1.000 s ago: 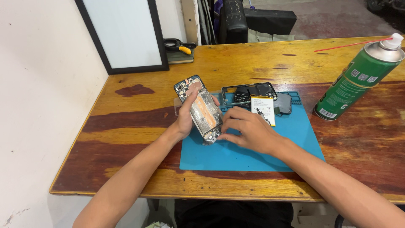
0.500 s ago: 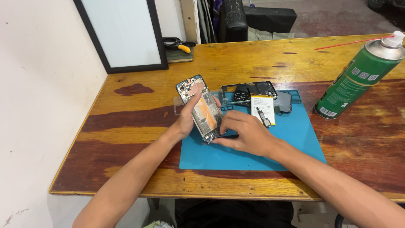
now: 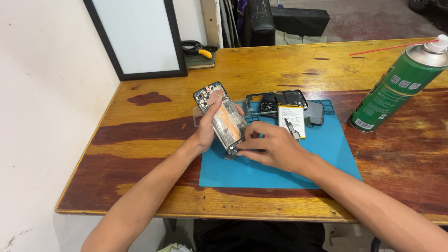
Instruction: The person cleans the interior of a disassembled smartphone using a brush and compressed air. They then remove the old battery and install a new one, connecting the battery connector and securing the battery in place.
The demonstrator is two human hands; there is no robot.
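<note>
Left hand (image 3: 208, 128) fingers clamped on opened phone (image 3: 221, 117), glossy circuitry exposed, tilted above blue rubber mat (image 3: 326, 154). Right hand (image 3: 275, 147) fingertips pinched together at its near end. Worn wooden table (image 3: 261, 70).

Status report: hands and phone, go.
Left hand grips opened phone, tilted over blue mat. Right hand at its lower end. Battery beside, clear.
</note>
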